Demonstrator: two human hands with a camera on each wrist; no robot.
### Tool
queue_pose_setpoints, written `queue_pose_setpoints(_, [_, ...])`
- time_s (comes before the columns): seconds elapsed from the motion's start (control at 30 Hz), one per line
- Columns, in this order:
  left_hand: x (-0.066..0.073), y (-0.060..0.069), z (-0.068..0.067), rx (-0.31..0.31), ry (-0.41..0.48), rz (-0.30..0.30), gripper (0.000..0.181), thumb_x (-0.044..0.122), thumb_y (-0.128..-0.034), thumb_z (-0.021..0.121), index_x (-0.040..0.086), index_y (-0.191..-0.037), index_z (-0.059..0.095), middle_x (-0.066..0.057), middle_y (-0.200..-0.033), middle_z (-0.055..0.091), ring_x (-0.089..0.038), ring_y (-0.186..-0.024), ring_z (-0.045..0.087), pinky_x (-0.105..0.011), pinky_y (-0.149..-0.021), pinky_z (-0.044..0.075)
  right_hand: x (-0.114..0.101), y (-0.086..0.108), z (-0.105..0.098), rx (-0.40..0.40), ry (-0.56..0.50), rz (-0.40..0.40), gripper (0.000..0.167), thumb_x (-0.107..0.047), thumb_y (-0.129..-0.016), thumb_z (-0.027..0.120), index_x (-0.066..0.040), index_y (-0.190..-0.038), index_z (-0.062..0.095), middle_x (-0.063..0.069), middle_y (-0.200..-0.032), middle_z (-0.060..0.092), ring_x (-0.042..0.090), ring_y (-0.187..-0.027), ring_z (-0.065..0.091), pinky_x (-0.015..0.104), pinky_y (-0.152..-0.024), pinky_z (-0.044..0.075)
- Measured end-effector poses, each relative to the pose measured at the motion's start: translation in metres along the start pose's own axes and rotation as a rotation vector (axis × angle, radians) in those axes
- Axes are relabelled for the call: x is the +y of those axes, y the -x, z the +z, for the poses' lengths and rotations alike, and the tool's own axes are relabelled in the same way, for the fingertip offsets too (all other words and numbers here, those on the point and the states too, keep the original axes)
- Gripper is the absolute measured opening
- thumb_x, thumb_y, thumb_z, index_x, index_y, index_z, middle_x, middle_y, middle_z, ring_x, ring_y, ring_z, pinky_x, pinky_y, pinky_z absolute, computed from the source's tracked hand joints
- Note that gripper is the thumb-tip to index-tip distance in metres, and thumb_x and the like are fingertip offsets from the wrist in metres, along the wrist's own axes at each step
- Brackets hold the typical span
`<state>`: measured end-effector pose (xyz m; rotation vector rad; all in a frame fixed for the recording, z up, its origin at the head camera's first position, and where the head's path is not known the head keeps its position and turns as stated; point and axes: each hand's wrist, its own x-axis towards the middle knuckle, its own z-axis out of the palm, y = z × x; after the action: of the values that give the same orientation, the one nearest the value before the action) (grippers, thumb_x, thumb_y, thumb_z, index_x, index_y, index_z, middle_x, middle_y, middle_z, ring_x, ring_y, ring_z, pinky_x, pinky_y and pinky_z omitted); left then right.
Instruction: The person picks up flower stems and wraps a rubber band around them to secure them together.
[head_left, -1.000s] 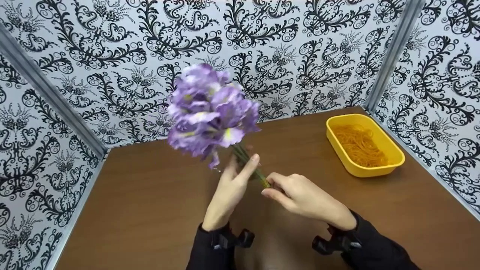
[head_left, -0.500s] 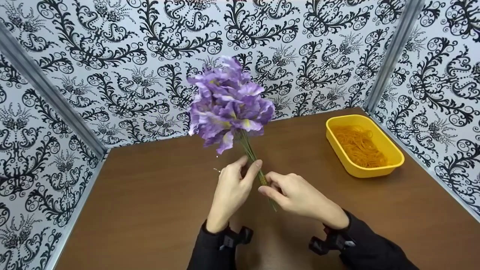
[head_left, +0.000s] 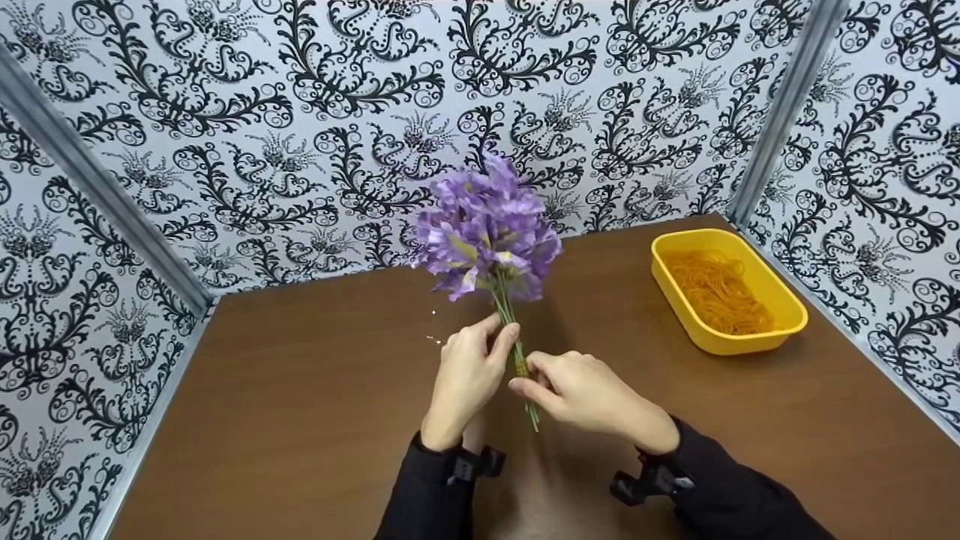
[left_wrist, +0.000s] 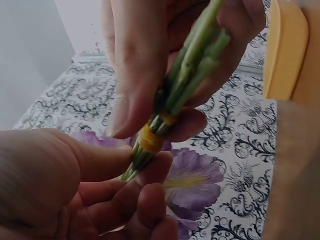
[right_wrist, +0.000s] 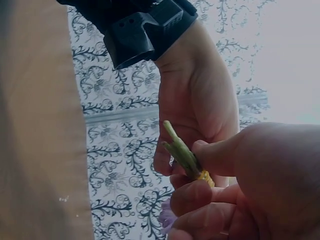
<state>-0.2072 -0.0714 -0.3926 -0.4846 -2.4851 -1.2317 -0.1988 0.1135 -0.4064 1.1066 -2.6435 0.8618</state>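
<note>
A bunch of purple flowers [head_left: 487,232] stands nearly upright above the table, its blooms toward the back wall. Around its green stems [left_wrist: 192,65] a yellow rubber band [left_wrist: 150,140] is wound in several turns. My left hand [head_left: 469,367] pinches the stems between thumb and fingers just on the bloom side of the band. Close below, my right hand [head_left: 585,390] pinches the stems at the band with thumb and forefinger. The cut stem ends [right_wrist: 175,137] stick out past the right hand. Part of the band is hidden by fingers in the right wrist view.
A yellow plastic tub [head_left: 709,337] with many loose rubber bands [head_left: 720,292] stands at the right on the brown table [head_left: 300,412]. Patterned walls [head_left: 360,75] enclose the table at the back and sides. Small white specks [head_left: 433,337] lie left of the flowers.
The bunch has swung from leaning left to nearly upright, its blooms moving right and lower. Both hands keep hold of the stems, and the stem ends now show below the right hand.
</note>
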Motion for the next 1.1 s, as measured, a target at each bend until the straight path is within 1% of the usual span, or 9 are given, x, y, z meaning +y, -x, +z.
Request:
queue_pose_setpoints(0.13, [-0.008,-0.002,0.005,-0.041,-0.034,-0.015,0.029,0.020,-0.1032,0.060,0.013,-0.075,0.054,0.006,-0.059,0.032,-0.006,-0.049,0.027,-0.024,-0.051,0.023,0.004,-0.001,0.006,-0.046,0.033,0.017,0.030,-0.037,-0.104,0.058,-0.013,-0.085,0.058,-0.011,-0.062,0.047,0.002,-0.050,0.044,0.022,-0.046,0.035])
queue_pose_setpoints(0.3, [-0.020,-0.004,0.011,-0.089,-0.069,-0.027,0.031,0.019,-0.1017,0.062,0.014,-0.073,0.053,0.009,-0.058,0.030,-0.007,-0.049,0.028,-0.024,-0.051,0.023,0.010,-0.002,0.016,-0.086,0.084,0.044,0.031,-0.037,-0.103,0.059,-0.014,-0.083,0.057,-0.011,-0.061,0.041,0.004,-0.050,0.039,0.023,-0.046,0.032])
queue_pose_setpoints(0.4, [-0.027,-0.005,0.016,-0.121,-0.082,-0.038,0.033,0.018,-0.1013,0.063,0.014,-0.071,0.051,0.009,-0.057,0.029,-0.007,-0.048,0.028,-0.023,-0.049,0.022,0.015,-0.002,0.022,-0.105,0.110,0.078,0.033,-0.039,-0.102,0.060,-0.015,-0.081,0.056,-0.010,-0.060,0.040,0.006,-0.050,0.040,0.025,-0.046,0.033])
queue_pose_setpoints(0.5, [-0.034,-0.005,0.020,-0.139,-0.102,-0.048,0.032,0.018,-0.1006,0.064,0.013,-0.071,0.054,0.010,-0.056,0.030,-0.007,-0.047,0.029,-0.023,-0.048,0.022,0.019,-0.003,0.030,-0.121,0.135,0.118,0.033,-0.041,-0.101,0.061,-0.016,-0.079,0.055,-0.009,-0.060,0.040,0.009,-0.050,0.042,0.029,-0.046,0.035])
queue_pose_setpoints(0.63, [-0.041,-0.006,0.027,-0.138,-0.135,-0.063,0.030,0.016,-0.0994,0.065,0.012,-0.071,0.056,0.009,-0.056,0.033,-0.008,-0.048,0.033,-0.025,-0.049,0.026,0.025,-0.004,0.040,-0.121,0.162,0.145,0.033,-0.040,-0.099,0.064,-0.014,-0.080,0.055,-0.006,-0.060,0.042,0.015,-0.051,0.050,0.034,-0.046,0.040])
queue_pose_setpoints(0.73, [-0.045,-0.007,0.033,-0.133,-0.144,-0.075,0.031,0.016,-0.0994,0.065,0.012,-0.071,0.053,0.008,-0.058,0.033,-0.010,-0.050,0.035,-0.027,-0.050,0.029,0.030,-0.003,0.045,-0.093,0.175,0.130,0.032,-0.038,-0.099,0.065,-0.012,-0.082,0.057,-0.004,-0.060,0.045,0.020,-0.052,0.055,0.037,-0.045,0.043])
queue_pose_setpoints(0.87, [-0.053,-0.005,0.040,-0.160,-0.133,-0.098,0.031,0.016,-0.1010,0.062,0.012,-0.072,0.051,0.007,-0.059,0.033,-0.011,-0.052,0.037,-0.028,-0.052,0.031,0.035,-0.002,0.052,-0.064,0.227,0.082,0.031,-0.035,-0.097,0.067,-0.012,-0.079,0.056,-0.002,-0.059,0.047,0.023,-0.053,0.058,0.041,-0.046,0.045])
queue_pose_setpoints(0.97, [-0.061,-0.003,0.046,-0.197,-0.122,-0.119,0.030,0.014,-0.1012,0.061,0.010,-0.073,0.052,0.006,-0.060,0.034,-0.012,-0.053,0.037,-0.029,-0.053,0.032,0.037,-0.001,0.058,-0.086,0.271,0.077,0.032,-0.034,-0.096,0.067,-0.013,-0.076,0.054,0.000,-0.059,0.051,0.025,-0.055,0.060,0.045,-0.050,0.046])
queue_pose_setpoints(1.1, [-0.070,-0.001,0.052,-0.248,-0.126,-0.135,0.031,0.012,-0.1002,0.061,0.010,-0.071,0.053,0.005,-0.061,0.038,-0.014,-0.055,0.041,-0.032,-0.055,0.037,0.038,-0.001,0.064,-0.154,0.291,0.109,0.034,-0.034,-0.096,0.065,-0.015,-0.070,0.052,0.003,-0.060,0.054,0.029,-0.059,0.061,0.049,-0.056,0.046])
